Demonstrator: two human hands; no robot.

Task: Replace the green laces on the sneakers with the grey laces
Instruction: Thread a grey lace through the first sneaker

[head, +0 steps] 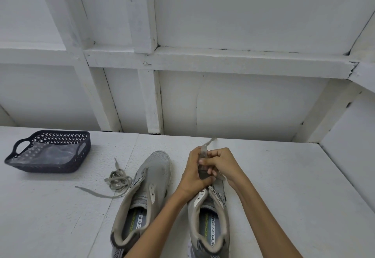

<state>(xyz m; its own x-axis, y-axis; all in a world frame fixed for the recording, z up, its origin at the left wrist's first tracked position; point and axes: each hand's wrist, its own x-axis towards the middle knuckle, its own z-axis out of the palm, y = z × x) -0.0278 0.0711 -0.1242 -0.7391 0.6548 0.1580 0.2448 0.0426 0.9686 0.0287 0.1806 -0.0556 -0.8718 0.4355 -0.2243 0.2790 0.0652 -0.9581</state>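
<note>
Two grey sneakers stand side by side on the white table, toes pointing away from me. The left sneaker [146, 188] has no lace in its eyelets. Over the toe end of the right sneaker [211, 217] my left hand [192, 174] and my right hand [223, 164] are close together. Both pinch a grey lace [204, 149] whose ends stick up and away above my fingers. The front of that shoe is hidden under my hands. A second grey lace [117, 178] lies bunched on the table left of the left sneaker. No green lace is visible.
A dark blue perforated basket [50, 136] with handles sits at the far left of the table [284, 176], lined with clear plastic. A white panelled wall rises behind the table, and a side wall closes it in on the right.
</note>
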